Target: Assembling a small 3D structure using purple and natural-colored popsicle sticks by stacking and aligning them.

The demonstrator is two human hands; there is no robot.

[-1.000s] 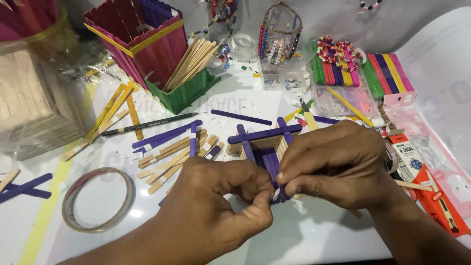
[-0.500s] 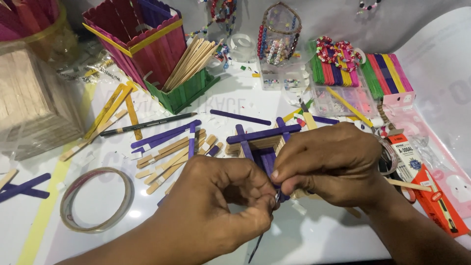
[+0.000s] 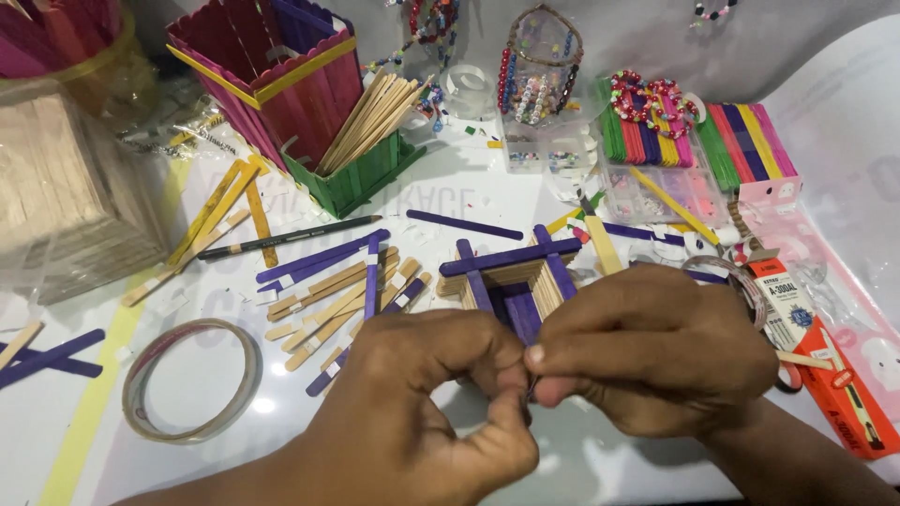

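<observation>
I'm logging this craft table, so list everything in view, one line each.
stick box: one, purple and plain wood, centre, just beyond the hands
loose craft sticks: a pile, purple and plain, left of the box
pencil: one, dark, beyond the pile
tape ring: one, clear, front left
red stick holder: one, red with yellow band, back left
green stick holder: one, green, holding plain sticks, back centre
wooden block stack: one, plain, far left
coloured stick bundles: several, mixed colours, back right
orange packet: one, right edge
left hand: one, front, fingertips pinched toward the right
right hand: one, front, pinching something too small to tell
</observation>
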